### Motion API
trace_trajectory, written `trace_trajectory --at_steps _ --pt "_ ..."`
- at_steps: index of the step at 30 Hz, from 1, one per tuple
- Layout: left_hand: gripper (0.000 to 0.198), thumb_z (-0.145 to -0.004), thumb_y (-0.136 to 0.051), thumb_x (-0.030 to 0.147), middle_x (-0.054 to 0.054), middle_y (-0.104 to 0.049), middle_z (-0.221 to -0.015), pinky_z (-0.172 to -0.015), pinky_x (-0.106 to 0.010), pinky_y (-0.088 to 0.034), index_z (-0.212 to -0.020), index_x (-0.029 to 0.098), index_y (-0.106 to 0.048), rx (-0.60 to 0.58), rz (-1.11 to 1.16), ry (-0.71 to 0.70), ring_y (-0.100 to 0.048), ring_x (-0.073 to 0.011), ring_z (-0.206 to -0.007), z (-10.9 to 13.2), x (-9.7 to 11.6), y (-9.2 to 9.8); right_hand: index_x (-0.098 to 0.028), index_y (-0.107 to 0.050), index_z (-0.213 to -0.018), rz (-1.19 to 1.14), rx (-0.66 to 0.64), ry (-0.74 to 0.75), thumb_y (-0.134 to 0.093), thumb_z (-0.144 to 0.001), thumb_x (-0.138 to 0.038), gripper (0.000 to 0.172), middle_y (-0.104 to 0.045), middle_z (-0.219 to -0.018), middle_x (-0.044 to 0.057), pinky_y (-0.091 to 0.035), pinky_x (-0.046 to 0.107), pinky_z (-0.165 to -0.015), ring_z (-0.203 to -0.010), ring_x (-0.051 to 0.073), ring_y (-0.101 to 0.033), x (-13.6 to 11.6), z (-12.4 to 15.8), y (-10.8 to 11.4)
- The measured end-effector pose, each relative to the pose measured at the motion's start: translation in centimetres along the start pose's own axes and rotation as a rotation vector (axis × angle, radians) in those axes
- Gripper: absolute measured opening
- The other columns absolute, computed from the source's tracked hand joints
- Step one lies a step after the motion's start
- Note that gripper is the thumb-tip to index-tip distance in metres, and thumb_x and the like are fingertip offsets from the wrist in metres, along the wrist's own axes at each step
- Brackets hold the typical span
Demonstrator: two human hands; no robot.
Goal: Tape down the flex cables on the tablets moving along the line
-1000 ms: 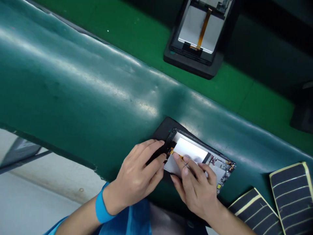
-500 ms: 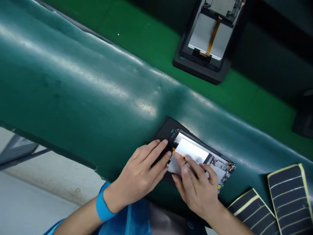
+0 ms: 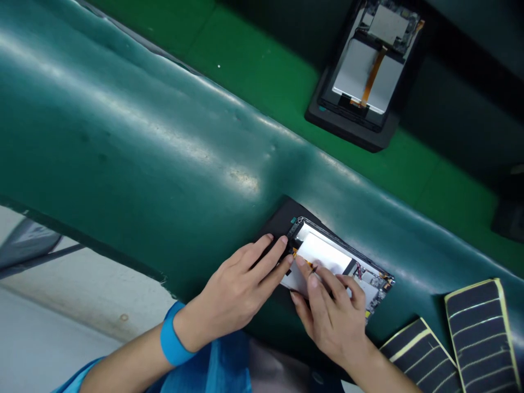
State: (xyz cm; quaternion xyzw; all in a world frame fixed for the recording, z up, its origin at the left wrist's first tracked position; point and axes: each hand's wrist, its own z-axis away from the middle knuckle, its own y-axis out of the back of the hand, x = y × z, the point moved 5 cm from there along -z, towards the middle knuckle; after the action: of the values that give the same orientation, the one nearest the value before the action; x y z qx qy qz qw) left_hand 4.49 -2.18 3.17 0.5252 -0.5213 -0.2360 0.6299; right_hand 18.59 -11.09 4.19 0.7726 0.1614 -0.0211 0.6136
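An opened tablet (image 3: 327, 248), its silver battery and circuit board exposed, lies on a black pad (image 3: 282, 218) on the dark green bench. My left hand (image 3: 245, 284), with a blue wristband, rests its spread fingertips on the tablet's left end, beside a bit of orange ribbon cable (image 3: 295, 252). Over the battery, my right hand (image 3: 333, 305) has its thumb and fingers drawn together at the ribbon cable. A small dark tip shows between those fingers; what it belongs to is hidden.
A second opened tablet (image 3: 364, 71) sits on a black pad on the bright green strip behind the bench. Two black sheets with yellow edges (image 3: 481, 333) (image 3: 423, 355) lie at the right. A dark object (image 3: 507, 213) stands at the far right.
On the bright green strip, the second tablet and a white speck have shifted right and slightly down against the bench. Both hands stay at the near tablet with hardly any movement.
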Motion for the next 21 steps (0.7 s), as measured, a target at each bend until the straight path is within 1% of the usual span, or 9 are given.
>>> trace_trajectory --at_steps 3,5,7,9,11,13,15,17,21 --pt "0.045 -0.096 -0.05 0.01 -0.019 -0.052 -0.15 -0.099 -0.05 -0.054 -0.14 0.009 -0.056 -0.002 -0.011 -0.005 -0.051 -0.039 -0.133 -0.1 0.1 0.0 -0.014 -0.057 -0.12 -0.021 -0.004 -0.007 -0.062 -0.097 -0.018 0.024 -0.079 -0.105 0.01 -0.04 0.044 -0.094 -0.11 0.026 -0.065 0.0 0.0 0.1" --pt "0.043 -0.097 -0.052 0.011 -0.019 -0.053 -0.149 -0.098 -0.05 -0.055 -0.139 0.01 -0.058 0.01 0.001 0.006 -0.052 -0.0384 -0.133 -0.2 0.0 0.1 -0.012 -0.055 -0.125 -0.056 -0.012 -0.015 -0.061 -0.096 -0.018 0.03 -0.078 -0.106 0.011 -0.04 0.046 -0.096 -0.111 0.028 -0.064 0.1 -0.1 0.2" --pt "0.039 -0.097 -0.054 0.013 -0.018 -0.056 -0.146 -0.098 -0.049 -0.056 -0.136 0.012 -0.06 0.051 0.053 0.023 -0.053 -0.0369 -0.133 -0.3 -0.3 0.5 -0.011 -0.052 -0.132 -0.115 -0.019 -0.053 -0.06 -0.097 -0.018 0.036 -0.077 -0.108 0.013 -0.04 0.047 -0.098 -0.111 0.029 -0.064 0.5 -0.2 0.5" --pt "0.035 -0.097 -0.056 0.013 -0.019 -0.059 -0.142 -0.101 -0.049 -0.056 -0.131 0.013 -0.061 0.117 0.144 0.046 -0.053 -0.0351 -0.134 -0.2 -0.7 0.9 -0.014 -0.051 -0.136 -0.198 -0.021 -0.136 -0.057 -0.097 -0.018 0.039 -0.075 -0.11 0.012 -0.041 0.047 -0.098 -0.108 0.027 -0.065 1.3 -0.4 1.1" --pt "0.033 -0.095 -0.057 0.009 -0.021 -0.06 -0.138 -0.104 -0.049 -0.055 -0.128 0.011 -0.061 0.182 0.24 0.073 -0.053 -0.0341 -0.136 0.1 -1.1 1.4 -0.018 -0.055 -0.13 -0.293 -0.011 -0.225 -0.057 -0.097 -0.019 0.033 -0.073 -0.108 0.009 -0.043 0.045 -0.095 -0.102 0.025 -0.065 2.3 -0.8 1.9" --pt "0.033 -0.092 -0.059 0.006 -0.022 -0.06 -0.137 -0.106 -0.05 -0.054 -0.125 0.01 -0.061 0.227 0.304 0.097 -0.052 -0.0345 -0.136 0.5 -1.3 1.6 -0.022 -0.061 -0.117 -0.359 -0.007 -0.28 -0.059 -0.097 -0.018 0.02 -0.069 -0.105 0.007 -0.045 0.042 -0.09 -0.096 0.023 -0.065 3.1 -1.4 2.6" --pt "0.035 -0.09 -0.062 0.005 -0.023 -0.06 -0.137 -0.106 -0.052 -0.054 -0.125 0.01 -0.062 0.251 0.327 0.113 -0.052 -0.0353 -0.136 0.9 -1.4 1.6 -0.023 -0.064 -0.103 -0.384 -0.041 -0.305 -0.06 -0.097 -0.018 0.009 -0.065 -0.103 0.006 -0.045 0.039 -0.086 -0.095 0.022 -0.063 3.5 -2.1 2.8" --pt "0.035 -0.089 -0.063 0.004 -0.022 -0.06 -0.136 -0.105 -0.052 -0.055 -0.123 0.011 -0.063 0.271 0.329 0.124 -0.052 -0.0357 -0.137 1.1 -1.4 1.5 -0.023 -0.065 -0.096 -0.386 -0.106 -0.307 -0.058 -0.098 -0.019 0.008 -0.063 -0.103 0.006 -0.044 0.038 -0.085 -0.097 0.022 -0.061 3.4 -2.9 2.4" --pt "0.032 -0.089 -0.064 0.005 -0.021 -0.063 -0.134 -0.104 -0.051 -0.055 -0.12 0.012 -0.065 0.304 0.299 0.124 -0.052 -0.036 -0.137 1.1 -1.2 1.4 -0.023 -0.065 -0.094 -0.359 -0.183 -0.266 -0.055 -0.1 -0.021 0.011 -0.063 -0.106 0.006 -0.044 0.04 -0.086 -0.1 0.023 -0.059 2.4 -4.5 1.0"
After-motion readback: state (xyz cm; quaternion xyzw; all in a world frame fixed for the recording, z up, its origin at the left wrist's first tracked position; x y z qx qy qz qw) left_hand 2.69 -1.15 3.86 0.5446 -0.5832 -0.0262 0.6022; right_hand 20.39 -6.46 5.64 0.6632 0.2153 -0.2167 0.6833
